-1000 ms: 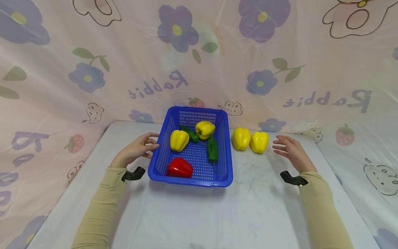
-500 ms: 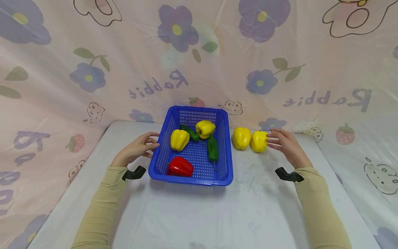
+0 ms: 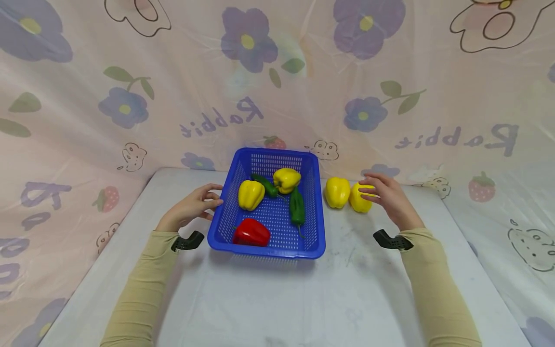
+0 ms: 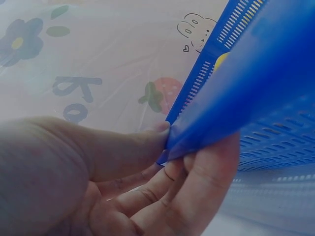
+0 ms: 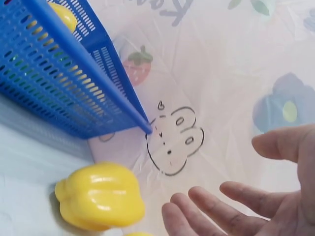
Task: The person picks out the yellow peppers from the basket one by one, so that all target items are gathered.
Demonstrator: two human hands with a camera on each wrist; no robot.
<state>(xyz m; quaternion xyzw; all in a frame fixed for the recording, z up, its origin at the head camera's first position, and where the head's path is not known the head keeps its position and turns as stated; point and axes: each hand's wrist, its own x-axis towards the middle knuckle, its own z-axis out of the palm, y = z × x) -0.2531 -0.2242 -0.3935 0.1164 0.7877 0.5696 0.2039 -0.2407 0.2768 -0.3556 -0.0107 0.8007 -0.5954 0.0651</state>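
Nearest us, tan sleeves (image 3: 435, 284), cut off at the lower edge. Basket (image 3: 277, 252) sits mid-table, long axis running away from us. Inside its near-left corner: red pepper (image 3: 251, 232) on its side, long axis crosswise, stem left. Left hand (image 3: 191, 209) pinches the basket's left rim between thumb and fingers. Right hand (image 3: 390, 200) has fingers loosely extended at the outer yellow pepper (image 3: 357, 200), on the table right of the basket; we can't tell whether they touch. They hide its right side, so we can't pin its long axis; right wrist view crops it to a sliver. Inner yellow pepper (image 3: 337, 193) just beside it. In the basket, right-hand green pepper (image 3: 297, 208) points its stem at us. Farthest, printed curtain (image 3: 303, 106), cropped up top.
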